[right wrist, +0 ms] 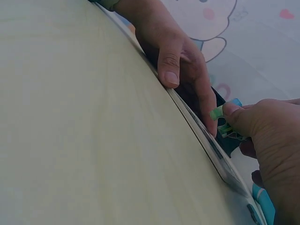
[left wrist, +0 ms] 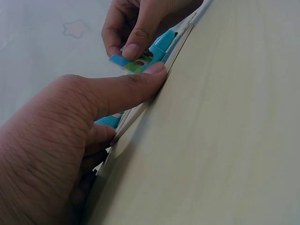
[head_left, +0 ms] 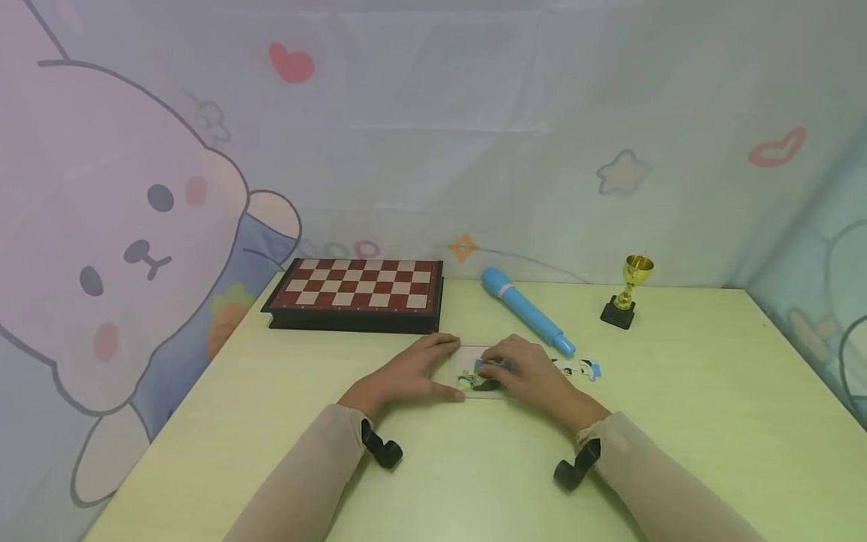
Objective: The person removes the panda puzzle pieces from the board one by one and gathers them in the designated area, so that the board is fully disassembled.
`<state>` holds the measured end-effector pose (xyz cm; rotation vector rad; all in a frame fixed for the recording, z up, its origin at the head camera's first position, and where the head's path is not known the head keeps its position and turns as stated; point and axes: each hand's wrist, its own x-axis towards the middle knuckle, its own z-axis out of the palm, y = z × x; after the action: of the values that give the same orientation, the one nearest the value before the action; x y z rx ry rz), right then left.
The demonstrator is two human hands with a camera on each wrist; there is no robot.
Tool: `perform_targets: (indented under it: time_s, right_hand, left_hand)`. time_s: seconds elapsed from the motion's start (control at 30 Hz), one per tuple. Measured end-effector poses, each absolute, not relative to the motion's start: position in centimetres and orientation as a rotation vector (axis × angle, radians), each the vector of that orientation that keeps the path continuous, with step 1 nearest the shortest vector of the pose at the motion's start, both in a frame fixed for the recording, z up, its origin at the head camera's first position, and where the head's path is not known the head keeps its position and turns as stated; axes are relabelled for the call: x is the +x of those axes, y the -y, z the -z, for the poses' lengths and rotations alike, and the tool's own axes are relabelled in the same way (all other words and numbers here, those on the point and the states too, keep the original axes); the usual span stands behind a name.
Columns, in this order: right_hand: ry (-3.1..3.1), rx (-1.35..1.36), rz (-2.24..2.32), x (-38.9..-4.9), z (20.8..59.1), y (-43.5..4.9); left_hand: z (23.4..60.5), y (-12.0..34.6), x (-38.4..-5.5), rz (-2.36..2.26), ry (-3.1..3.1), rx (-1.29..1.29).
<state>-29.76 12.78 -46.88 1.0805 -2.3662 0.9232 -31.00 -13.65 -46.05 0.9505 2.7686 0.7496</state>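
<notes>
With our left hand [head_left: 423, 369], fingers apart, we should steady the tray [head_left: 467, 354] — our right hand [head_left: 531, 369], fingers pinching the puzzle piece [left wrist: 133, 67], should lower it level.

The left hand [head_left: 415, 370] touches a flat pale tray [head_left: 466, 354] toward the table's [head_left: 460, 467] back edge. The right hand [head_left: 535, 370] pinches a blue-and-green piece [left wrist: 135, 67].

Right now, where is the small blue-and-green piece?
The piece is pinched in the person's right hand, over the flat tray; the head view shows it just right of the left hand.
</notes>
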Motion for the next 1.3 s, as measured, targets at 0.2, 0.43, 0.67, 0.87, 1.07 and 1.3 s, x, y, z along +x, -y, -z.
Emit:
perform_targets:
  time_s: [0.2,0.43,0.67,0.87,1.07,1.3]
  right_hand:
    - [2.392,1.013,-0.945,-29.3,46.6,-15.2]
    - [2.365,0.982,-0.901,-28.5,47.0,-18.6]
    - [2.386,0.950,-0.836,-27.8,47.2,-20.8]
    - [2.375,1.052,-0.809,-27.4,47.4,-21.0]
    - [2.406,1.078,-0.724,-27.4,47.6,-20.6]
    - [2.419,1.054,-0.696,-27.3,47.6,-20.3]
  left_hand:
    - [46.0,13.8,-30.9,-0.757,-2.768,0.930]
    - [46.0,13.9,-30.4,-0.790,-2.751,0.922]
    - [46.0,13.9,-30.6,-0.790,-2.750,0.930]
    - [46.2,13.9,-30.5,-0.780,-2.751,0.921]
    - [46.1,13.8,-30.5,-0.788,-2.745,0.919]
    - [45.9,13.8,-30.3,-0.792,-2.743,0.913]
